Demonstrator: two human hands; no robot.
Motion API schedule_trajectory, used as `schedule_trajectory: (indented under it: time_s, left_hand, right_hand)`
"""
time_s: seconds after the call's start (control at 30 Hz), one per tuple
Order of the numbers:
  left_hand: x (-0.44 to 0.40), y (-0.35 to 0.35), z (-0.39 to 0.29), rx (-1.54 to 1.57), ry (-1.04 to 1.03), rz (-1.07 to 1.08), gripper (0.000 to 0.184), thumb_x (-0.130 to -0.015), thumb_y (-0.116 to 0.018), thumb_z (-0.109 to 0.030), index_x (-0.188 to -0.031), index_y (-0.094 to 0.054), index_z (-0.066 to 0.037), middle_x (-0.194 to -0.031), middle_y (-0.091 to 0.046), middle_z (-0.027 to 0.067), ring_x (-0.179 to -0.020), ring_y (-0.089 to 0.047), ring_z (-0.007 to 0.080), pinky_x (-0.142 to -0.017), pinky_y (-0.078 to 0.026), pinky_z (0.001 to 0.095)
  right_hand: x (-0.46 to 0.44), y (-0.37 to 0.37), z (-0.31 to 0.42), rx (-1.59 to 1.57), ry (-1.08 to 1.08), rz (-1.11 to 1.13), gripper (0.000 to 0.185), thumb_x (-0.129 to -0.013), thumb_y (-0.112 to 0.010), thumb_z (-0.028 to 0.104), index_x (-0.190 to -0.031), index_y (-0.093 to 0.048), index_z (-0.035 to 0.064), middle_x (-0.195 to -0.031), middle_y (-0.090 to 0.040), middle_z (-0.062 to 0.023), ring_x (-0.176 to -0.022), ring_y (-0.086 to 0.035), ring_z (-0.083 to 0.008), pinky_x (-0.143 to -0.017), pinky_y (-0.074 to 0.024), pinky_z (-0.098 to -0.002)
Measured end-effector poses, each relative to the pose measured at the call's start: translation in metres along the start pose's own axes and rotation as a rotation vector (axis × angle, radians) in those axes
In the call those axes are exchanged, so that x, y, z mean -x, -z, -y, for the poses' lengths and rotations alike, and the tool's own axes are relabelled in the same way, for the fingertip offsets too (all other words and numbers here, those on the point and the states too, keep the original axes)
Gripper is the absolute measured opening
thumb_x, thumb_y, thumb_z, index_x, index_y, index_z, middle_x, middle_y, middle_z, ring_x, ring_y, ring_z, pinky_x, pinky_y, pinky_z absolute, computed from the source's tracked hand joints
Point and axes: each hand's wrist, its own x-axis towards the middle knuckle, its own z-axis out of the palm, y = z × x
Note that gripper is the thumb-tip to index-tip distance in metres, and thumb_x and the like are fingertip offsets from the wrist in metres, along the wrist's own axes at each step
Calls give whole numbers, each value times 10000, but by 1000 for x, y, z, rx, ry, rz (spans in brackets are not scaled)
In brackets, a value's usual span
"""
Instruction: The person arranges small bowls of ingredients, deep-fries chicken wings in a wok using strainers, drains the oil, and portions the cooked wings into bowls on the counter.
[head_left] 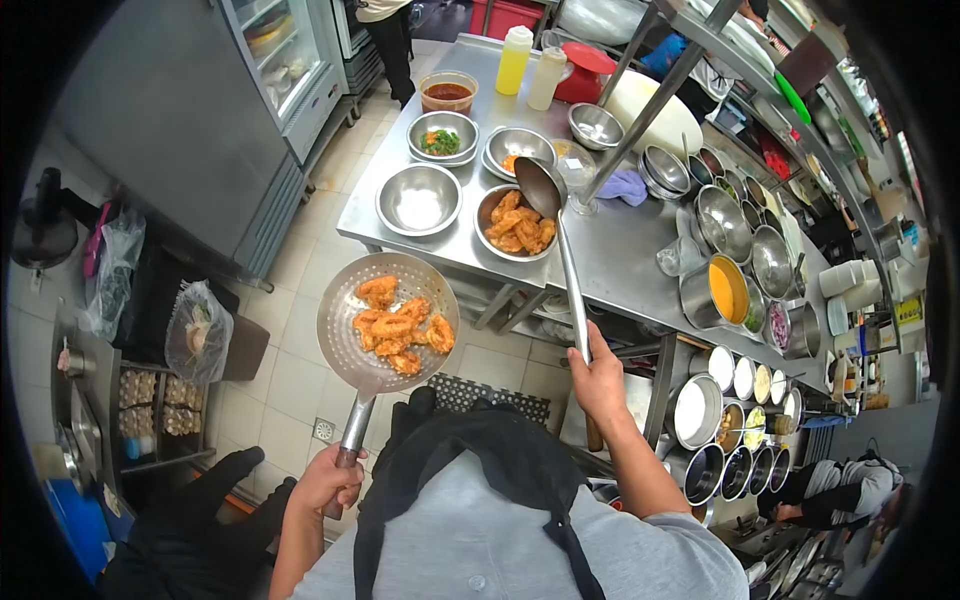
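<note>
My left hand (326, 478) is closed round the handle of a perforated strainer (340, 300), held out over the floor. Several pieces of orange fried chicken (390, 325) lie in it. In my right hand (598, 375) is the long handle of a ladle (541, 187), its dark bowl raised at the rim of a steel bowl (487, 240) on the steel table. More fried chicken (520, 222) fills that bowl. To its left stands a steel bowl (418, 200) with nothing visible in it. Behind are bowls with chopped greens (438, 142) and orange bits (511, 162).
A tub of red sauce (447, 92), a yellow squeeze bottle (514, 60) and a red scale (586, 70) stand farther back. A metal post (645, 110) rises from the table. Pots and containers, one with orange sauce (727, 290), crowd the right. A person's legs (388, 45) show behind.
</note>
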Motion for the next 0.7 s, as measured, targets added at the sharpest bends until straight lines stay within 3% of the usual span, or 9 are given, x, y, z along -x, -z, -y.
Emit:
schedule_trajectory:
  time_s: [0.2,0.27,0.3,0.33,0.4,0.43,0.53,0.7]
  left_hand:
    - [-2,-2,2,30,6,1,328,-749,-598,20,-1046,-464,-12,-577,-479,27,-365,-408,100,-354,-349,256]
    - [-3,-1,1,27,16,-5,330,-747,-597,19,-1047,-463,-13,-576,-477,27,-364,-407,100,-353,-346,256]
    - [-3,1,1,13,10,5,329,-748,-595,16,-1048,-463,-12,-574,-475,28,-367,-409,101,-355,-346,260]
    - [-3,2,2,1,4,13,327,-748,-592,12,-1048,-463,-11,-573,-472,28,-370,-410,101,-357,-346,264]
    - [-5,4,3,-6,12,6,333,-742,-596,-2,-1049,-466,-20,-577,-476,27,-363,-398,97,-354,-341,260]
    - [-4,6,3,-19,19,1,339,-736,-599,-16,-1049,-469,-30,-581,-480,26,-356,-386,92,-352,-336,256]
    - [-6,4,-4,-30,14,33,330,-755,-602,-34,-1052,-458,-31,-564,-448,15,-362,-383,89,-365,-339,261]
    - [-10,10,-3,0,-14,-10,311,-755,-572,15,-1044,-457,-6,-583,-476,35,-386,-428,103,-372,-392,274]
  right_hand:
    - [-6,1,-10,-35,156,-170,533,-866,-598,112,-1364,-431,24,-1116,-642,-171,-926,-639,-211,-833,-475,-301]
    - [2,15,0,-177,34,-64,529,-862,-595,143,-1345,-436,2,-1109,-632,-233,-1003,-639,-288,-884,-472,-352]
    - [4,14,-5,-126,71,-98,505,-880,-589,119,-1353,-440,26,-931,-670,-155,-772,-654,-204,-702,-517,-314]
    - [10,18,-8,-124,70,-96,505,-880,-589,119,-1353,-440,26,-931,-670,-155,-772,-654,-204,-702,-517,-314]
    - [23,25,1,-553,-176,83,492,-903,-562,82,-1374,-423,60,-706,-577,-45,-512,-534,-127,-469,-444,-255]
    - [28,26,4,-719,-188,135,496,-918,-541,57,-1391,-394,77,-615,-434,33,-414,-385,-54,-353,-303,-210]
    - [39,35,20,-839,-270,266,519,-908,-545,46,-1400,-382,78,-639,-470,4,-419,-422,-77,-339,-322,-222]
    - [52,34,41,-699,-246,490,514,-909,-547,53,-1400,-398,81,-647,-489,-5,-434,-445,-85,-364,-347,-225]
